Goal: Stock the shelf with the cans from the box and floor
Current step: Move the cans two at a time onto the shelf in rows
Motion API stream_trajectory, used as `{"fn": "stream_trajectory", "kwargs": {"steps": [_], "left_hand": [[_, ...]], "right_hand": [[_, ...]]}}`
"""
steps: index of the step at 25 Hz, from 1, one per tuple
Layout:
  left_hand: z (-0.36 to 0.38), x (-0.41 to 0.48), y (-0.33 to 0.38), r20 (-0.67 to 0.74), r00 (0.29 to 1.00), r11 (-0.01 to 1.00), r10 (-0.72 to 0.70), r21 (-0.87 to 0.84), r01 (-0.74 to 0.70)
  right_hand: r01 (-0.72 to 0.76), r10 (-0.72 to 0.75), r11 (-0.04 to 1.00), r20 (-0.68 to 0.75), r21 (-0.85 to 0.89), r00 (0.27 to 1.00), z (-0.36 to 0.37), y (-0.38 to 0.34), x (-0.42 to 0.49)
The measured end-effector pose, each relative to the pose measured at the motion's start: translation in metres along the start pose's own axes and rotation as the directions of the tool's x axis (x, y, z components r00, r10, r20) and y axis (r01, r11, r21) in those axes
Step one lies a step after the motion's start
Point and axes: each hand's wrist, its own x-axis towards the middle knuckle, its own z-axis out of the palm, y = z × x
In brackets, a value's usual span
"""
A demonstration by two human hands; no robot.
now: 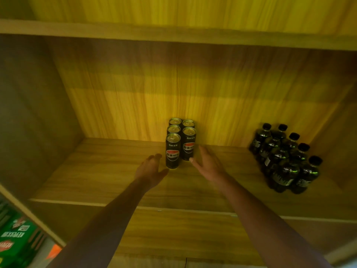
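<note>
Several tall black cans [180,140] with a red and white logo stand upright in two rows on the wooden shelf [108,171], near its back wall. The front left can [172,151] is closest to me. My left hand [151,169] hovers just left of it, fingers apart, not clearly touching it. On the other side, my right hand [207,161] is open, its fingertips at the base of the front right can [189,145]. Neither hand holds anything.
A cluster of dark bottles with black caps [286,159] stands at the shelf's right end. Another shelf board [173,33] runs overhead. Green packaged goods [17,238] lie at the lower left, outside the shelf's side panel.
</note>
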Motion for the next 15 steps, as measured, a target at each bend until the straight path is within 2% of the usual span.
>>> {"fn": "stream_trajectory", "kwargs": {"steps": [4, 9, 15], "left_hand": [[-0.009, -0.049, 0.008, 0.077, 0.979, 0.971, 0.187, 0.139, -0.197], [-0.017, -0.128, 0.011, 0.132, 0.936, 0.933, 0.326, 0.114, -0.341], [-0.013, -0.210, -0.025, 0.256, 0.915, 0.903, 0.312, 0.221, -0.369]], "right_hand": [[0.093, -0.083, 0.978, 0.056, -0.185, 0.995, -0.012, -0.018, -0.067], [0.124, -0.100, 0.942, 0.093, -0.311, 0.991, 0.002, -0.038, -0.166], [0.133, -0.103, 0.905, 0.095, -0.405, 0.990, 0.044, -0.047, -0.256]]}}
